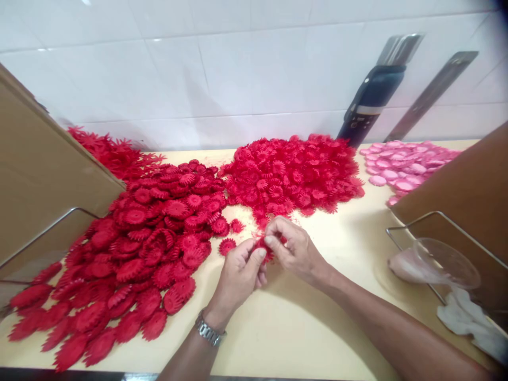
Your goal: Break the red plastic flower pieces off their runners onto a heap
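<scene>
Between my two hands is a red petalled flower piece (pixel 268 253), partly covered by my fingers. My left hand (pixel 243 267), with a metal watch (pixel 209 329) on its wrist, pinches its left side between thumb and fingers. From the right, my right hand (pixel 296 248) grips the same piece with thumb and forefinger. A large pile of round red flower pieces (pixel 137 254) lies left of my hands. Just behind them spreads a second heap of smaller, frilly red flower pieces (pixel 293 172). Two or three loose pieces lie close to my left hand, one a red rosette (pixel 227 246).
Spiky red pieces (pixel 113 156) lie at the back left, pink discs (pixel 408 164) at the back right. A dark blue bottle (pixel 371 100) and a metal ruler (pixel 432 95) stand by the tiled wall. Brown boards flank the table; a clear plastic cup (pixel 444 264) and crumpled tissue (pixel 468 317) lie right.
</scene>
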Action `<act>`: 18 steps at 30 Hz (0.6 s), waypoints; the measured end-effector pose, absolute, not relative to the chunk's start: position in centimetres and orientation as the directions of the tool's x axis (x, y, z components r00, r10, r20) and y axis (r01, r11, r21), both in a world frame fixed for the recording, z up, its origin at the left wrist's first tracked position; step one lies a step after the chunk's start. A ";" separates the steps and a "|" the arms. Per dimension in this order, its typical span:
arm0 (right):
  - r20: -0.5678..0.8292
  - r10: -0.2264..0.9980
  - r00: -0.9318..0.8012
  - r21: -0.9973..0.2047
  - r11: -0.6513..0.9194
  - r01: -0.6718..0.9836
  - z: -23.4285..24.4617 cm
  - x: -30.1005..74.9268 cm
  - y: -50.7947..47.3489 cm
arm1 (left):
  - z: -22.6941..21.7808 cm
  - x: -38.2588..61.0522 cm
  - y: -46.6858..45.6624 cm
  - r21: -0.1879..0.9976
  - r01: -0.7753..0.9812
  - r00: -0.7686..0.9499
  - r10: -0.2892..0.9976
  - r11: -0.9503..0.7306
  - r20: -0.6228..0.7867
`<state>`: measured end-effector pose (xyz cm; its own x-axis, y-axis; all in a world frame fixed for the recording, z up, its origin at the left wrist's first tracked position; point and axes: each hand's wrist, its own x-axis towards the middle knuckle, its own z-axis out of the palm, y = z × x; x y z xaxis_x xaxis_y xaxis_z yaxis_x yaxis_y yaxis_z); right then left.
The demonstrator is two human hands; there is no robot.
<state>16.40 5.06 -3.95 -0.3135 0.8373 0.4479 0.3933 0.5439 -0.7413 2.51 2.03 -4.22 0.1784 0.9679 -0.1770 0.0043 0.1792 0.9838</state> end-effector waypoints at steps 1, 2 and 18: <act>0.420 0.862 -0.283 -0.763 0.505 0.404 -3.8 16.4 5.1 | -4.2 2.6 2.0 0.982 0.011 0.176 0.966 0.191 -0.190; 0.397 0.879 -0.263 -0.776 0.475 0.414 -3.8 16.4 5.1 | -4.3 2.6 2.0 0.980 0.013 0.169 0.965 0.200 -0.199; 0.314 0.907 -0.280 -0.224 0.358 0.907 -3.4 20.0 7.6 | -3.8 2.7 2.2 0.949 -0.193 0.042 0.968 0.249 -0.246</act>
<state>20.01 7.63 -3.41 -0.2802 0.9071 0.3142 0.9067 0.3576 -0.2238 2.70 2.20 -3.78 0.0418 0.9685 -0.2456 -0.1926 0.2490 0.9492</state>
